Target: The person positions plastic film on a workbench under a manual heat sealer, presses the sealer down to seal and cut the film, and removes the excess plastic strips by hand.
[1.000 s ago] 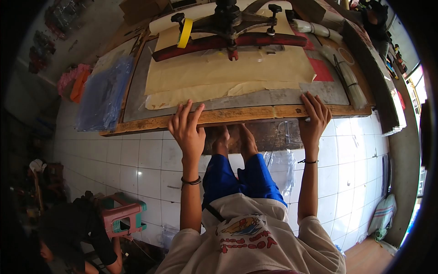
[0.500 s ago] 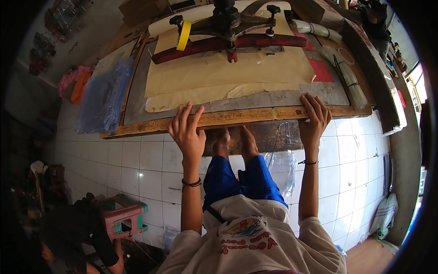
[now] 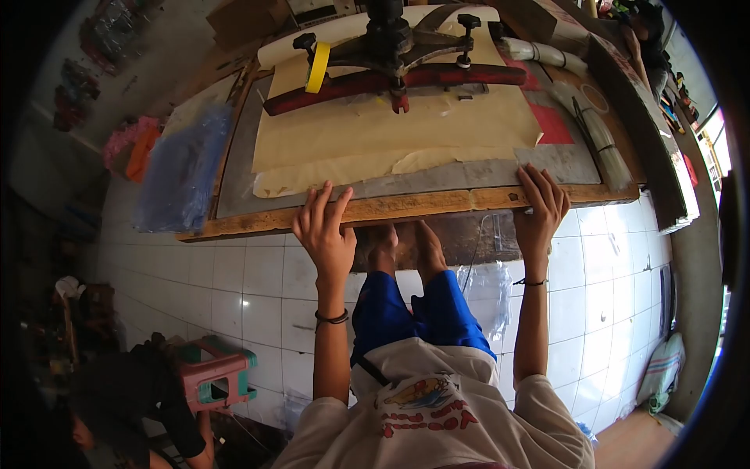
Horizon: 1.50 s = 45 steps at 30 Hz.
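Observation:
My left hand (image 3: 323, 234) rests on the wooden front edge (image 3: 426, 205) of the worktable, fingers stretched over the top and slightly apart. Farther right along the same edge lies my right hand (image 3: 541, 209), its fingers also extended over the wood. Neither hand holds a loose object; both thumbs are partly hidden. Beyond them, a tan paper sheet (image 3: 391, 141) with an uneven front edge covers much of the grey table surface (image 3: 469, 172). Above the paper stands a black metal machine head (image 3: 387, 47) with a dark red bar (image 3: 336, 92). A yellow tape roll (image 3: 318, 68) hangs on its left arm.
Clear bluish plastic sheets (image 3: 183, 168) hang over the table's left side. Bundled translucent plastic (image 3: 598, 133) lies at the right. A pink and green stool (image 3: 217, 374) stands at lower left beside a person in dark clothing (image 3: 133, 399). Another person (image 3: 644, 47) is at upper right.
The whole view has shifted slightly, so the table and arms appear a little lower and to the right. Both hands stay on the wooden edge.

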Each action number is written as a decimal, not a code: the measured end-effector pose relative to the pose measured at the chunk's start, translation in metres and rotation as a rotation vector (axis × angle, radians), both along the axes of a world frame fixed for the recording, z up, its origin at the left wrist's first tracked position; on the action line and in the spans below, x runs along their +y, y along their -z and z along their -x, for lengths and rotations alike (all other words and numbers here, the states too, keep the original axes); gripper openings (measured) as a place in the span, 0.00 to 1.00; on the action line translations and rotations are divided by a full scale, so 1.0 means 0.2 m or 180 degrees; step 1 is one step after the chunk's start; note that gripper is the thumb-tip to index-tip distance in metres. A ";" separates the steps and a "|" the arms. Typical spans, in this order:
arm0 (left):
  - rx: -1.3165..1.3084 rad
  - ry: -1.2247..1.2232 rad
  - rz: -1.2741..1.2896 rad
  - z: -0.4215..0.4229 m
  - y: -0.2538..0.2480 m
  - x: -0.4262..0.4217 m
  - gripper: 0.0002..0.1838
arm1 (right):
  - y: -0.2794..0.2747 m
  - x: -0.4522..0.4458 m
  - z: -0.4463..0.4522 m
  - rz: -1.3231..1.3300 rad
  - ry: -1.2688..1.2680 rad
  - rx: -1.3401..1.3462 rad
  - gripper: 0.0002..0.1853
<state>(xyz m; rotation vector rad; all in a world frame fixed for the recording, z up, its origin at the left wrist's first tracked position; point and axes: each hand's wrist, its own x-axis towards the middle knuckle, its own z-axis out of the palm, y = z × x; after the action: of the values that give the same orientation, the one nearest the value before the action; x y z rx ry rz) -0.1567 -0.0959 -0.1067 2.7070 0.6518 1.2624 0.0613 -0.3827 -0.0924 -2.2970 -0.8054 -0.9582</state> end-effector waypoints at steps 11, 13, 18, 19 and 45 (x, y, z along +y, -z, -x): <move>-0.0047 0.0023 -0.0057 0.00 -0.01 0.00 0.36 | 0.02 -0.01 -0.01 0.0052 0.0025 0.0018 0.37; -0.0032 0.0018 -0.0059 0.00 0.00 0.00 0.36 | 0.02 -0.01 -0.01 0.0032 0.0015 0.0031 0.37; 0.0001 0.0019 -0.0033 0.00 -0.01 0.00 0.37 | 0.02 -0.01 -0.01 0.0048 0.0029 0.0022 0.37; -0.0007 0.0022 -0.0031 0.00 0.00 0.00 0.37 | 0.02 -0.01 -0.01 0.0056 0.0033 0.0025 0.37; -0.0099 0.0023 0.0005 -0.01 0.02 0.00 0.43 | -0.01 0.02 0.01 -0.0108 -0.0021 -0.0040 0.36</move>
<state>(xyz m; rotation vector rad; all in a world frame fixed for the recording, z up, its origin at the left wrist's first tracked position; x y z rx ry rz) -0.1550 -0.0953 -0.1098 2.6804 0.6385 1.2989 0.0588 -0.3797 -0.0906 -2.2602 -0.7956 -0.9771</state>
